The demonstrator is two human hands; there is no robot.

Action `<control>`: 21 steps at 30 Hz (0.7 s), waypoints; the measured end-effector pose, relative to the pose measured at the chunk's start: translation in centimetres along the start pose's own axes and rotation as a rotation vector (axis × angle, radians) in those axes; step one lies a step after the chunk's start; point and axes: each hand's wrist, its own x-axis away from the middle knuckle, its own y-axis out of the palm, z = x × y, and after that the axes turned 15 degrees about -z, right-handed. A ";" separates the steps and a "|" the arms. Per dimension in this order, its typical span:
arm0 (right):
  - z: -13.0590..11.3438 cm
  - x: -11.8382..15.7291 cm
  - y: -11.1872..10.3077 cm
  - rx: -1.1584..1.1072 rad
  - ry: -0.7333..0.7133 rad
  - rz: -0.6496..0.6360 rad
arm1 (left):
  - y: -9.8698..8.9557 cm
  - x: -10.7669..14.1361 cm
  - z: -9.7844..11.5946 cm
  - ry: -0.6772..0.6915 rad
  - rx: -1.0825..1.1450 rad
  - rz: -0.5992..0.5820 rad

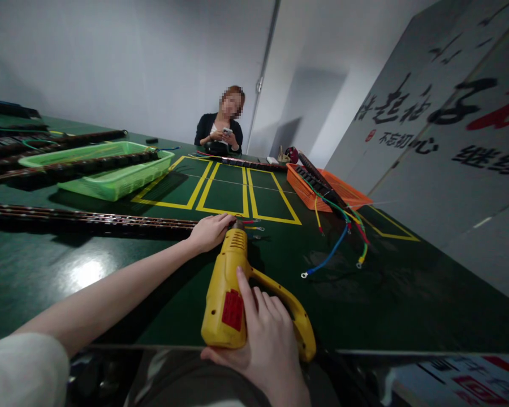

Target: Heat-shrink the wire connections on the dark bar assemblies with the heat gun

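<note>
My right hand (267, 333) is wrapped around the body of a yellow heat gun (224, 277), its index finger stretched along the side. The gun's metal nozzle points away from me, close to the fingers of my left hand (212, 232). That hand is closed over the right end of a long dark bar with copper-coloured rods (89, 219), which lies across the table to the left. Short red, yellow and other wire leads (254, 228) with metal lugs stick out beyond my left fingers. What the fingertips touch is partly hidden behind the nozzle.
A green basket (119, 175) at the left carries similar bars. At the right, an orange basket (301, 186) holds another bar, its cables (331, 251) hanging onto the green table (385, 299). Yellow tape rectangles (223, 206) mark the tabletop. A person (218, 133) sits opposite, holding a phone.
</note>
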 end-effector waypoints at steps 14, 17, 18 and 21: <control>2.2 0.3 -1.0 -0.021 -0.004 -0.054 | 0.1 0.2 -0.5 0.052 -0.011 -0.013; 3.4 0.6 -1.5 -0.018 0.034 -0.059 | -0.1 0.3 -0.5 0.045 -0.011 -0.005; 3.8 0.6 -1.7 -0.009 0.047 -0.052 | -0.1 0.4 -0.5 0.045 -0.012 -0.003; 4.8 0.7 -2.1 0.020 0.086 -0.018 | -0.2 0.4 -0.4 0.052 -0.013 0.005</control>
